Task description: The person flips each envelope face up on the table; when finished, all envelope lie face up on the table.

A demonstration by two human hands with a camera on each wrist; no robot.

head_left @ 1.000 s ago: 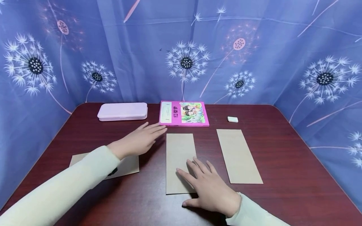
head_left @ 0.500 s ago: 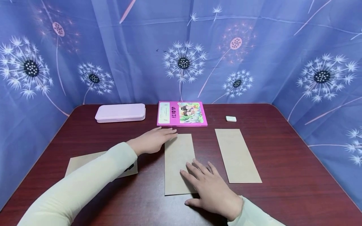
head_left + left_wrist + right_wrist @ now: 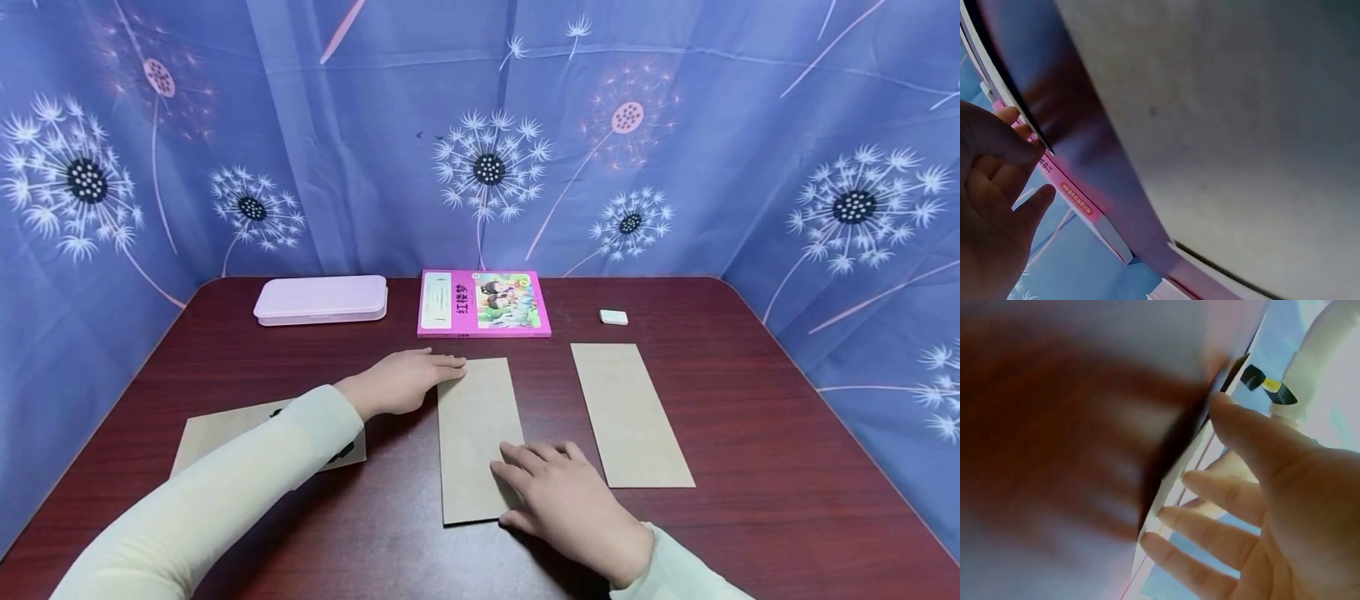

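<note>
The middle one of three beige cardboard strips [image 3: 476,442] lies lengthwise in front of me. At its far left corner, my left hand [image 3: 397,383] pinches it, fingers on top and thumb tip at the edge in the left wrist view. My right hand [image 3: 573,504] grips the near right part, with bent fingers over the long side and the thumb by the near corner. In the right wrist view, the right thumb [image 3: 1254,425] sits at the strip's end and the other fingertips line its edge. A dark shadow band runs below the edge.
Under my left forearm lies another cardboard strip [image 3: 217,433], partly hidden, with a third strip [image 3: 633,417] to the right. Along the back stand a pale pink case [image 3: 321,298], a pink book [image 3: 483,304] and a white eraser [image 3: 613,317]. A blue curtain [image 3: 360,167] encloses the table.
My left hand has moved right and down from over the table onto the strip's corner. The right fingers have bent and drawn closer together on the strip, which has turned slightly.
</note>
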